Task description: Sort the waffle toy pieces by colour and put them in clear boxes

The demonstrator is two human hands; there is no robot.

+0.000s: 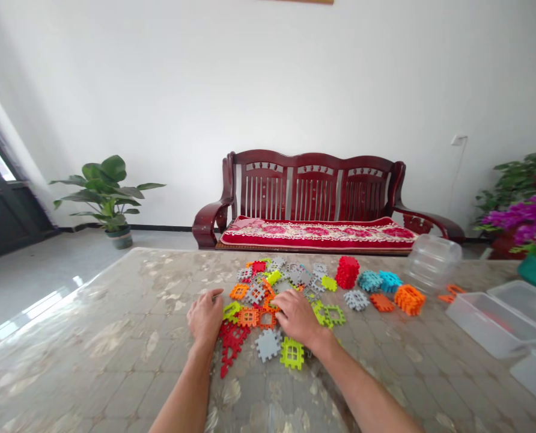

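Flat plastic interlocking tiles with toothed edges lie in a loose pile on the table. My left hand (205,314) rests at the pile's left edge, fingers extended toward a lime green tile (232,311) and holding nothing that I can see. Over the middle of the pile, my right hand (296,314) has its fingers bent and closed at an orange tile (270,302). Just in front lie a grey square tile (268,344) and a lime window tile (292,353). Red triangular tiles (232,344) sit beside my left wrist. My right palm hides some pieces.
Right of the pile stand a red tile stack (348,272), blue tiles (369,281) and an orange stack (409,299). Clear plastic containers (493,322) are farther right, near purple flowers (527,218). A wooden bench (313,192) stands behind the patterned table (92,355).
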